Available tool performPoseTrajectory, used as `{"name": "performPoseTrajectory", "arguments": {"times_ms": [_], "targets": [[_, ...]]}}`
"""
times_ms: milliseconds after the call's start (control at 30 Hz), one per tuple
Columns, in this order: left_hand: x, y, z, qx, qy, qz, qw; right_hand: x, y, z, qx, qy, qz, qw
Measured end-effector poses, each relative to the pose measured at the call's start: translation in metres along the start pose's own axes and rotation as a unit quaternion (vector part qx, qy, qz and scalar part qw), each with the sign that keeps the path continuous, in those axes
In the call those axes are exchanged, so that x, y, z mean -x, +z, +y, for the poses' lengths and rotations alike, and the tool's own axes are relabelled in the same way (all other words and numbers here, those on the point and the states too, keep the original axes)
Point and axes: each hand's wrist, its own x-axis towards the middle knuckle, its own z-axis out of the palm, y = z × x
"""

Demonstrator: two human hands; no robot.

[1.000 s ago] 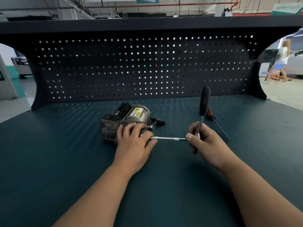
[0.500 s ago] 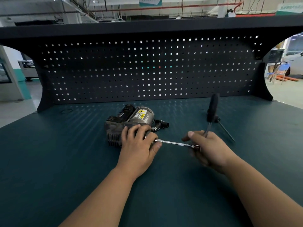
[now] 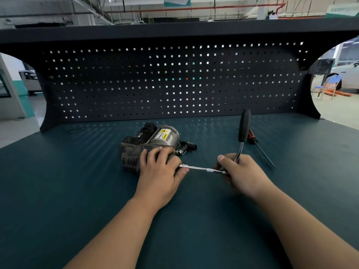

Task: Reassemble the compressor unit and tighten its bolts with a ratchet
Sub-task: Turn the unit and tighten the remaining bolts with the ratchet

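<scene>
Ratchet [image 3: 244,127] swings back upright in the right hand [image 3: 242,175]'s grip — another tightening stroke — left hand [image 3: 161,171] gripping the compressor [image 3: 155,138].

Dim indoors – light comes from behind, piercing the square holes of the dark perforated metal back panel [image 3: 174,84] and dappling the matte teal bench top [image 3: 58,191]. Side openings [image 3: 342,78] blow out white. The right hand [image 3: 244,175] is slightly smeared; straight edges bow toward the corners.

Teal bench [image 3: 77,191], black-handled ratchet [image 3: 244,126], yellow-labelled (grey-bodied) compressor [image 3: 165,136]
</scene>
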Motion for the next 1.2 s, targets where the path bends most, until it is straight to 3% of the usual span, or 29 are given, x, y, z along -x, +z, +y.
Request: {"name": "performPoseTrajectory", "arguments": {"times_ms": [133,233,367,500,633,700,833,900,967,1067,1200], "targets": [[0.000,-0.001,0.001,0.001,-0.002,-0.002,1.000,0.006,-0.004,0.004,0.170,-0.158,0.045,0.972],[0.000,-0.001,0.001,0.005,-0.005,-0.005,1.000,0.009,-0.006,0.005,0.269,-0.241,0.071,0.930],[0.000,-0.002,0.002,0.008,-0.010,-0.012,1.000,0.010,-0.005,0.006,0.297,-0.287,0.116,0.903],[0.001,-0.002,0.001,0.011,-0.010,-0.010,1.000,0.009,-0.001,0.006,0.289,-0.266,0.131,0.910],[0.002,-0.001,-0.001,0.014,-0.001,-0.002,1.000,0.006,0.004,0.003,0.129,-0.141,0.086,0.978],[0.002,-0.001,-0.001,0.012,0.003,0.002,1.000,0.002,0.006,-0.001,0.043,-0.068,0.075,0.994],[0.000,0.001,-0.001,-0.004,0.003,-0.001,1.000,-0.003,0.006,-0.004,-0.123,0.061,0.031,0.990],[0.000,0.002,-0.001,-0.003,-0.004,-0.005,1.000,-0.002,0.007,-0.004,-0.154,0.087,0.009,0.984],[-0.001,0.002,0.000,-0.002,-0.008,-0.005,1.000,-0.001,0.006,-0.005,-0.127,0.065,0.014,0.990],[0.000,0.002,0.001,0.001,-0.010,0.001,1.000,0.002,0.002,-0.004,-0.002,-0.035,0.046,0.998],[0.000,0.001,0.001,-0.002,-0.007,0.005,1.000,0.006,-0.002,0.004,0.131,-0.177,0.066,0.973]]}}
